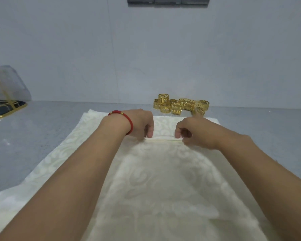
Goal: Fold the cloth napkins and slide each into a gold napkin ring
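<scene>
Cream damask cloth napkin lies spread on grey worktop. Left hand and right hand pinch its raised crease, likely starting a fold. Gold fretwork napkin rings wait behind, within reach.

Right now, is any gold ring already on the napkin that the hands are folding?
No: the gold rings lie piled behind the napkin, while both hands pinch its fold.

hands pinch napkin fold | rings behind, perhaps nine
</scene>
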`<move>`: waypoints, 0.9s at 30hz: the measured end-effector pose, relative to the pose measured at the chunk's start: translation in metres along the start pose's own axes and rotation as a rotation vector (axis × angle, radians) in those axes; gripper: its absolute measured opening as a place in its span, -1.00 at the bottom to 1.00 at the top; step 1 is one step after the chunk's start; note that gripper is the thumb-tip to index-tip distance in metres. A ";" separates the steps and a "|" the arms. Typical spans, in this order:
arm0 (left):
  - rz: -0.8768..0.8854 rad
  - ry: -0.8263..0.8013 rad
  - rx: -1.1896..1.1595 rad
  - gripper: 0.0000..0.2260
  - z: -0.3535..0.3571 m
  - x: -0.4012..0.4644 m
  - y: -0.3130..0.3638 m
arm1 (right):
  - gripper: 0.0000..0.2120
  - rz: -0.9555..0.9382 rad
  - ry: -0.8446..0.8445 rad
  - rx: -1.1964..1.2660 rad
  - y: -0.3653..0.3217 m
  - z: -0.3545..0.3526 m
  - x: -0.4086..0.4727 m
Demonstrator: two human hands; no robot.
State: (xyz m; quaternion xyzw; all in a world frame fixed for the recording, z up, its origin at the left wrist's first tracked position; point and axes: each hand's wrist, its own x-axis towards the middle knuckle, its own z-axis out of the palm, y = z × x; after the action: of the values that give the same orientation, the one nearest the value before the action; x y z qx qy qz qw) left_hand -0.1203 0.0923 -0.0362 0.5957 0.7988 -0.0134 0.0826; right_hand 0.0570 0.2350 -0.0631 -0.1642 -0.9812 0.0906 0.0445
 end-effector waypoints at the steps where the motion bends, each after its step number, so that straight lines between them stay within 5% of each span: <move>1: -0.012 0.006 -0.012 -0.76 -0.001 -0.001 0.001 | -0.73 0.005 0.016 0.004 -0.002 0.002 -0.006; 8: -0.053 0.228 -0.214 -0.77 0.017 -0.024 -0.006 | -0.82 0.171 0.405 0.237 -0.002 0.037 -0.028; 14: -0.103 0.380 -0.228 -0.71 0.046 -0.035 -0.006 | -0.77 0.231 0.378 0.264 -0.002 0.042 -0.020; 18: -0.157 0.415 -0.098 -0.87 0.050 -0.033 0.005 | -0.88 0.273 0.313 0.075 -0.006 0.037 -0.016; 24: -0.246 0.502 -0.326 -0.78 0.058 -0.032 0.004 | -0.85 0.211 0.282 -0.180 -0.025 0.027 -0.026; 27: -0.180 0.561 -0.109 -0.77 0.057 -0.036 0.013 | -0.77 0.082 0.284 -0.371 -0.029 0.026 -0.035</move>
State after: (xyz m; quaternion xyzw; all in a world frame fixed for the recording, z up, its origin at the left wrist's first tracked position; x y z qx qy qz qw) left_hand -0.0911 0.0550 -0.0864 0.4977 0.8395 0.1876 -0.1111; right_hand 0.0781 0.1926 -0.0853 -0.2205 -0.9575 -0.1137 0.1474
